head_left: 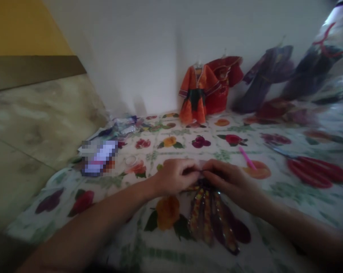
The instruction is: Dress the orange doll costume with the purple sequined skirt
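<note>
A small dark doll dress point(207, 216) with gold and glittering sequined strips lies fanned out toward me on the fruit-print tablecloth point(148, 235). At its upper end, my left hand point(173, 176) is closed with thumb and fingers pinched on the dark fabric. From the other side, my right hand point(226, 177) pinches the same narrow part, and the two hands' fingertips meet there. The fingers hide most of the dress's top, so its details cannot be made out. A bright pink pen-like stick point(247, 158) lies just beyond my right hand.
Red-handled scissors point(316, 170) lie at the right. An orange doll dress point(198, 94), a red one point(224, 85) and blurred purple garments point(269, 76) stand along the white wall. A pixelated phone-like object point(100, 158) and plastic packets point(121, 127) are on the left.
</note>
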`<state>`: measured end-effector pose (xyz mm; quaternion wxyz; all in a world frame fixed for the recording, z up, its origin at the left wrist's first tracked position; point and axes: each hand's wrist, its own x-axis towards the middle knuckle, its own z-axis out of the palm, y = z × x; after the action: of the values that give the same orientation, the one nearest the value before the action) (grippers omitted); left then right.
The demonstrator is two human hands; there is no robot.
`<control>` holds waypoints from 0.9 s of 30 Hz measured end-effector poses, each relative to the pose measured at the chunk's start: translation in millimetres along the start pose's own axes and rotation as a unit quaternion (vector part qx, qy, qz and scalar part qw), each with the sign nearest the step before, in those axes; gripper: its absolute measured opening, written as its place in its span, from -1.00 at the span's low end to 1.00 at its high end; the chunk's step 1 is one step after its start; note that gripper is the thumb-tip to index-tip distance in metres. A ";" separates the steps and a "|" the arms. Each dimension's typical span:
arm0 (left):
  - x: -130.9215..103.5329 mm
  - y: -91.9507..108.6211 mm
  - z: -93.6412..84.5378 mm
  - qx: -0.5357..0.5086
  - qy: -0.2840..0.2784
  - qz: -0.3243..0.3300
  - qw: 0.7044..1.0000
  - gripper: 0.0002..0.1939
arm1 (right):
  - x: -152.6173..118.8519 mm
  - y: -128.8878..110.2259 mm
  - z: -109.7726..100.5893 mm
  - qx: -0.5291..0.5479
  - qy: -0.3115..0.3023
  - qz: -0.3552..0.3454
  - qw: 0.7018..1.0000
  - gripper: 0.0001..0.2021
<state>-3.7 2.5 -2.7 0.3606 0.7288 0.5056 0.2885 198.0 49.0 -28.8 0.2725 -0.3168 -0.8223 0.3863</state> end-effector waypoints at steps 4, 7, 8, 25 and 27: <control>-1.5 2.6 -1.1 0.014 -0.010 0.015 1.000 -0.87 | 0.5 -0.4 0.1 0.007 -0.018 0.015 1.000 -0.71; -1.9 5.6 -2.8 0.018 -0.012 0.005 1.000 -0.85 | 1.1 1.9 -1.1 0.005 -0.015 0.012 1.000 -0.73; -1.7 6.4 -3.6 0.024 -0.011 -0.003 1.000 -0.85 | 1.4 2.7 -1.7 0.007 -0.014 0.011 1.000 -0.74; 0.8 0.2 -1.3 -0.028 -0.016 -0.037 0.999 -0.77 | 2.1 -4.5 -2.9 0.062 -0.020 -0.007 0.998 -0.80; 1.5 -0.4 -1.9 -0.034 -0.020 -0.033 0.999 -0.79 | 1.6 -5.5 -3.7 0.054 -0.020 -0.011 0.998 -0.81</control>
<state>-4.9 4.5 -1.9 0.4045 0.7045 0.5118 0.2794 197.8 49.1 -22.0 0.2766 -0.2845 -0.8090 0.4336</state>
